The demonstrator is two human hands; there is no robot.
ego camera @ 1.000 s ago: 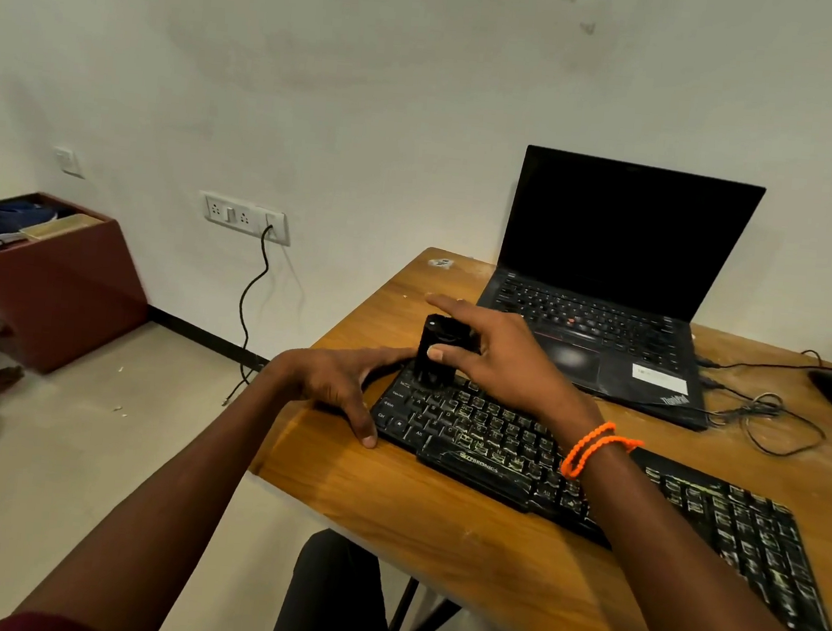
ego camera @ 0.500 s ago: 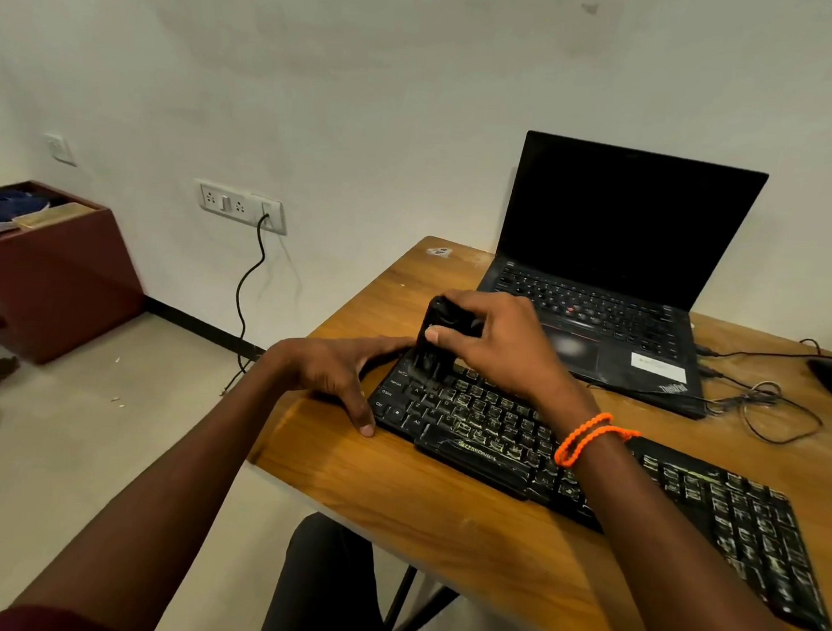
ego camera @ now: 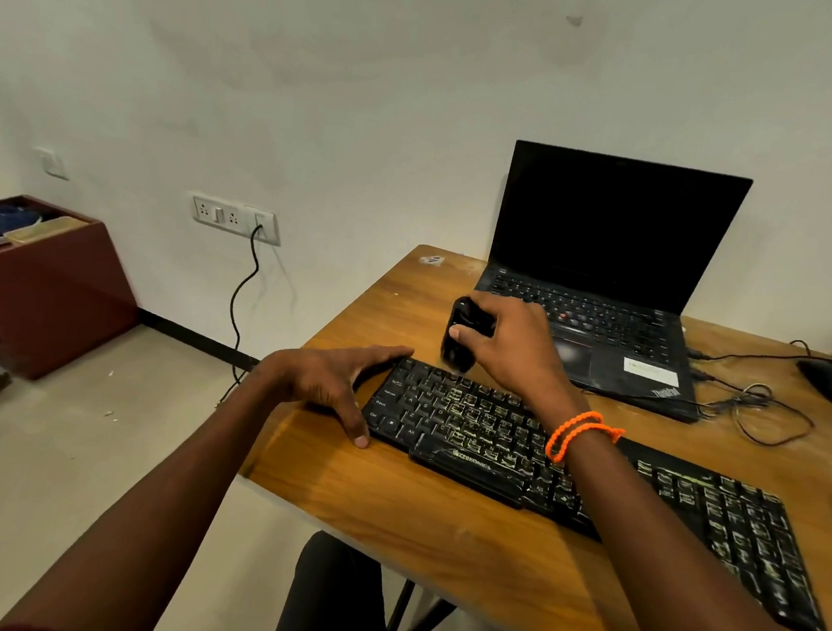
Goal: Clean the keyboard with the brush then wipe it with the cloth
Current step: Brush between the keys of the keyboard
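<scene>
a: right hand point(ego camera: 517, 346)?
b: fingers curled round black brush point(ego camera: 463, 337), at keyboard point(ego camera: 566, 472) far left edge.
a: left hand point(ego camera: 333, 378)?
b: flat, fingers straight, braced on keyboard's left end, on bench point(ego camera: 436, 518).

Bare forearms. An orange beaded band point(ego camera: 579, 434), looped double, circles the right wrist. A dark red sleeve edge point(ego camera: 24, 628) shows lower left; black trousers point(ego camera: 333, 605) at bottom centre.
</scene>
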